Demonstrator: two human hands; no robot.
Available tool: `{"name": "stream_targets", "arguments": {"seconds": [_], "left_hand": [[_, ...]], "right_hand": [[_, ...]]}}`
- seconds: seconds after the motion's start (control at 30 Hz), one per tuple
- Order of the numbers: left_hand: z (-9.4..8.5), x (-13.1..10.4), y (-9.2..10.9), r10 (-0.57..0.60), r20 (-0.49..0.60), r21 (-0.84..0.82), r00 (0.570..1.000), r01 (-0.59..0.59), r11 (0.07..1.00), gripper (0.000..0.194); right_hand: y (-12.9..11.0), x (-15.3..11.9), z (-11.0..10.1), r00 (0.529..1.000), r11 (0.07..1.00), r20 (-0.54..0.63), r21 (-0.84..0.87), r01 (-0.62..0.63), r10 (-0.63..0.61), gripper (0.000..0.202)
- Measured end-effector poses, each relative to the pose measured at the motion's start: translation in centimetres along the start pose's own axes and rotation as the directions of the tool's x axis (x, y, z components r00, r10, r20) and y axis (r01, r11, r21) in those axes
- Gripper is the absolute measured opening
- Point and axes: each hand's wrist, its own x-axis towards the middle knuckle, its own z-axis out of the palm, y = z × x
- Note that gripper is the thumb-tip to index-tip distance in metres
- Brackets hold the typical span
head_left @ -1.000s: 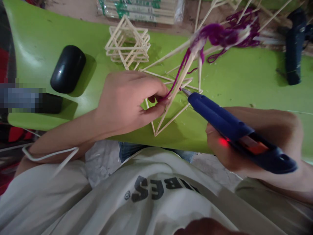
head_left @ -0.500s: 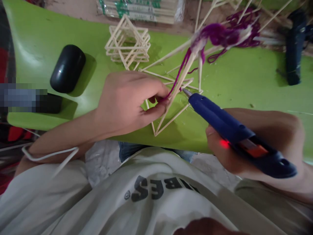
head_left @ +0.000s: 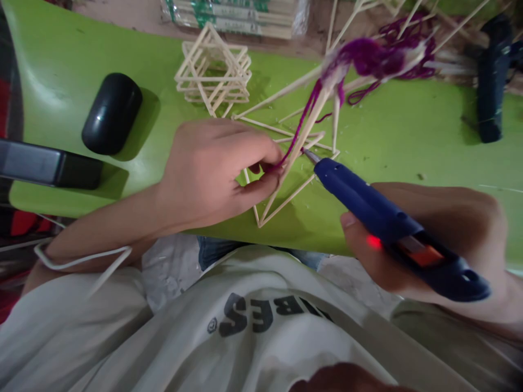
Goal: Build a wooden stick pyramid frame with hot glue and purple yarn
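Note:
My left hand [head_left: 220, 169] pinches purple yarn [head_left: 295, 133] between thumb and forefinger, close against a slanted wooden stick [head_left: 307, 124]. That stick belongs to a frame of thin sticks [head_left: 288, 199] standing on the green table, its top wrapped in purple yarn. My right hand [head_left: 433, 234] is closed around a blue glue gun [head_left: 368, 204] with a red light glowing on its side. The metal nozzle [head_left: 311, 155] points left at the stick and yarn, just right of my left fingertips. Whether the tip touches them I cannot tell.
A woven stick star shape [head_left: 212, 73] stands at the back left. Left of it lie a black rounded object [head_left: 112, 113] and a dark box-like object [head_left: 51, 164]. Packaged sticks [head_left: 232, 16] lie behind. Tangled yarn [head_left: 425, 49] and a dark tool [head_left: 491, 79] are at the back right.
The glue gun and my right hand have shifted very slightly left. My left hand keeps its pinch on the yarn in nearly the same place.

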Motion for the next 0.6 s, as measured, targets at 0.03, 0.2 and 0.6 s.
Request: {"name": "stream_targets", "arguments": {"seconds": [0.03, 0.2, 0.6], "left_hand": [[0.0, 0.0, 0.1, -0.004, -0.003, 0.003, 1.0, 0.004, 1.0, 0.024], [0.0, -0.1, 0.2, 0.01, -0.036, 0.004, 0.999, -0.009, 1.0, 0.018], [-0.2, -0.2, 0.4, -0.053, -0.002, 0.033, 0.999, 0.053, 0.998, 0.018]], "right_hand": [[0.0, 0.0, 0.0, 1.0, 1.0, -0.002, -0.004, -0.002, 0.002, 0.031], [0.5, 0.1, 0.0, 0.999, 0.999, -0.002, 0.013, 0.034, -0.034, 0.03], [1.1, 0.1, 0.1, 0.995, 0.994, -0.004, 0.042, 0.103, -0.103, 0.027]]}}
